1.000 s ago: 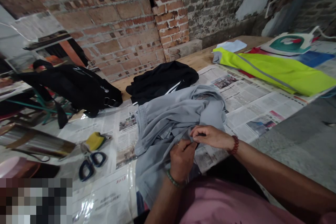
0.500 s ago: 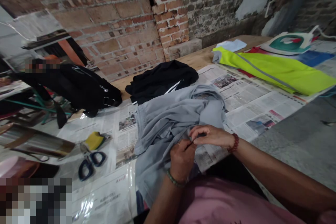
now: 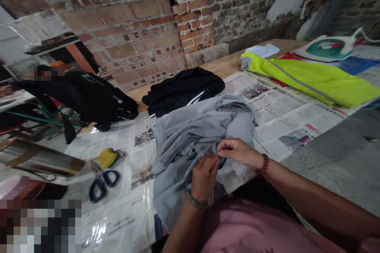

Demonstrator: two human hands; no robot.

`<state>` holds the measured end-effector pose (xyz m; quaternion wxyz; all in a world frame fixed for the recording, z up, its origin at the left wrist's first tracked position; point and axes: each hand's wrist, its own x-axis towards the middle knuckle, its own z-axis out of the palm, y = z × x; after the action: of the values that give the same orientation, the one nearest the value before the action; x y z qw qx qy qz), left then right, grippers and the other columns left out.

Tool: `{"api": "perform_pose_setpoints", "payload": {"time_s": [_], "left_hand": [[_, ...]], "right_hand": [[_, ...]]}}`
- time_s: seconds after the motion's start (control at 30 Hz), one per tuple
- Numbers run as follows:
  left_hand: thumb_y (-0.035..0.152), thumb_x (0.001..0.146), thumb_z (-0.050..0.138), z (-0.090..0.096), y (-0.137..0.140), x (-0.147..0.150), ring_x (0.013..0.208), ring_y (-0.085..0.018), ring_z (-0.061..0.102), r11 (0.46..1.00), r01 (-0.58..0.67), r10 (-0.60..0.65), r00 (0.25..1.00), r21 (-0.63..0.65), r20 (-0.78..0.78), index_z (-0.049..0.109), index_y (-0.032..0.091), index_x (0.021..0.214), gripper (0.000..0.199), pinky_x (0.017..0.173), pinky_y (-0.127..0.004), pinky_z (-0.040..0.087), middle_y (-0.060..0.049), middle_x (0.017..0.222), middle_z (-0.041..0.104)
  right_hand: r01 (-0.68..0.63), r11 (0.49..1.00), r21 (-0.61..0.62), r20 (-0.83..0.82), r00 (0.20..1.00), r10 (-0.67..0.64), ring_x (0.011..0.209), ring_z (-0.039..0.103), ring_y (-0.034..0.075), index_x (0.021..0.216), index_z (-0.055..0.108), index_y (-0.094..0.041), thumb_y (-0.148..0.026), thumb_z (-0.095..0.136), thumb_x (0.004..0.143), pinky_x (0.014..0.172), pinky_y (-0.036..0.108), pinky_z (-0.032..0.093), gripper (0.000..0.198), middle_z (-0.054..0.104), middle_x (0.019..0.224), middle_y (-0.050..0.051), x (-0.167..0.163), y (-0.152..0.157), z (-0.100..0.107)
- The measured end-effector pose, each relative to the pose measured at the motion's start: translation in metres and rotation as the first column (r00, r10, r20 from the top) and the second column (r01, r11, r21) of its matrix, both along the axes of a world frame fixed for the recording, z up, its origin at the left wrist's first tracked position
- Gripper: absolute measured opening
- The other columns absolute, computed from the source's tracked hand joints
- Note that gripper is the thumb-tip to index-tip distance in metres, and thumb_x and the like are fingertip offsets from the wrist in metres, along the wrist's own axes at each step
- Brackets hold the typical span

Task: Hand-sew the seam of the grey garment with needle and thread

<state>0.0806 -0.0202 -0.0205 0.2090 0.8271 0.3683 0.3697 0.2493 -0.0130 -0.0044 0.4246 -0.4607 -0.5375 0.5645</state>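
Note:
A crumpled light grey garment point(image 3: 181, 138) lies on the newspaper-covered table in front of me. My left hand point(image 3: 204, 178), with a green bead bracelet, is closed on the near edge of this garment, knuckles up. Just to its right, my right hand point(image 3: 240, 152), wearing a red bead bracelet, has thumb and index finger pinched together close to the left fingertips. Whatever sits in that pinch is too small to make out. Part of the cloth under both hands is hidden.
Scissors point(image 3: 102, 184) with dark blue handles and a yellow pad point(image 3: 107, 158) lie at left, beside a metal cylinder point(image 3: 41, 158). Behind are a black bag point(image 3: 97, 99) and black clothing point(image 3: 187, 87). A neon-yellow garment point(image 3: 311, 81) and an iron point(image 3: 328, 48) are at right.
My right hand has risen slightly, its fingers now more tightly pinched. My left hand has shifted a little to the left. The grey garment stays in place.

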Motion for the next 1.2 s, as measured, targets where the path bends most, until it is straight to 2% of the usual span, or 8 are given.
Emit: {"api": "perform_pose_setpoints", "payload": {"time_s": [0.17,0.33,0.53,0.73,0.9,1.03,1.13,1.2], "left_hand": [[0.017,0.082,0.049,0.0,0.0,-0.001,0.069,-0.014,0.06,0.993,-0.056,0.059,0.998,-0.103,0.027,0.062,0.019,0.085,0.014,0.066,-0.025,0.048,-0.002,0.075,0.065],[0.019,0.08,0.052,0.002,0.001,0.0,0.066,-0.013,0.059,0.978,-0.095,0.109,0.992,-0.188,0.063,0.063,0.019,0.083,0.012,0.063,-0.024,0.047,-0.001,0.073,0.065],[0.018,0.073,0.058,0.0,0.005,0.002,0.066,-0.014,0.06,0.954,-0.083,0.117,0.988,-0.29,0.103,0.067,0.018,0.082,0.014,0.062,-0.024,0.047,-0.002,0.072,0.066],[0.016,0.073,0.056,-0.001,0.006,0.0,0.062,-0.013,0.057,0.955,-0.046,0.078,0.992,-0.291,0.099,0.068,0.018,0.073,0.013,0.058,-0.023,0.046,-0.001,0.064,0.061],[0.013,0.073,0.056,-0.002,0.005,0.0,0.063,-0.013,0.058,0.961,-0.024,0.053,0.993,-0.275,0.101,0.069,0.018,0.074,0.014,0.059,-0.023,0.046,-0.002,0.066,0.062],[0.014,0.072,0.056,-0.006,0.007,0.0,0.061,-0.013,0.057,0.963,-0.056,0.09,0.989,-0.262,0.12,0.068,0.018,0.072,0.012,0.057,-0.023,0.046,-0.001,0.064,0.062],[0.014,0.07,0.057,-0.008,0.008,0.0,0.062,-0.013,0.058,0.962,-0.061,0.097,0.987,-0.267,0.124,0.068,0.018,0.071,0.012,0.058,-0.023,0.046,-0.001,0.064,0.062],[0.013,0.07,0.057,-0.007,0.008,0.0,0.062,-0.013,0.057,0.958,-0.061,0.098,0.988,-0.279,0.122,0.068,0.018,0.071,0.012,0.058,-0.023,0.046,-0.001,0.064,0.061]], "right_hand": [[-0.082,0.995,-0.052,-0.044,0.996,0.08,0.066,0.05,0.011,0.074,0.06,-0.013,-0.035,0.064,0.067,0.066,0.024,0.04,0.024,0.057,0.069,0.0,0.002,0.004,0.0],[-0.113,0.994,-0.007,0.081,0.99,0.114,0.067,0.048,0.011,0.07,0.06,-0.013,-0.033,0.059,0.071,0.066,0.024,0.038,0.02,0.055,0.069,0.0,0.001,0.007,-0.001],[0.002,1.0,0.013,0.075,0.997,-0.003,0.067,0.047,0.011,0.068,0.057,-0.014,-0.034,0.057,0.071,0.067,0.024,0.037,0.02,0.053,0.068,-0.001,-0.002,0.006,-0.008],[0.162,0.981,-0.104,-0.124,0.977,-0.174,0.061,0.044,0.01,0.062,0.054,-0.015,-0.037,0.063,0.064,0.061,0.023,0.035,0.024,0.051,0.063,-0.001,-0.004,0.01,-0.006],[0.231,0.955,-0.187,-0.099,0.963,-0.252,0.065,0.047,0.01,0.069,0.056,-0.015,-0.041,0.065,0.063,0.056,0.021,0.033,0.028,0.056,0.073,0.001,0.002,0.015,-0.007],[0.138,0.99,-0.006,0.005,0.99,-0.138,0.07,0.049,0.011,0.074,0.061,-0.015,-0.042,0.06,0.07,0.059,0.023,0.037,0.027,0.056,0.081,0.003,0.008,0.014,-0.002],[0.071,0.968,0.239,0.113,0.989,-0.1,0.077,0.051,0.012,0.069,0.062,-0.016,-0.038,0.06,0.071,0.069,0.024,0.039,0.022,0.056,0.086,0.003,0.012,0.016,0.014],[-0.001,0.964,0.267,0.127,0.991,-0.034,0.069,0.052,0.01,0.066,0.06,-0.015,-0.037,0.06,0.072,0.064,0.023,0.041,0.022,0.056,0.081,0.002,0.014,0.02,0.028]]}}
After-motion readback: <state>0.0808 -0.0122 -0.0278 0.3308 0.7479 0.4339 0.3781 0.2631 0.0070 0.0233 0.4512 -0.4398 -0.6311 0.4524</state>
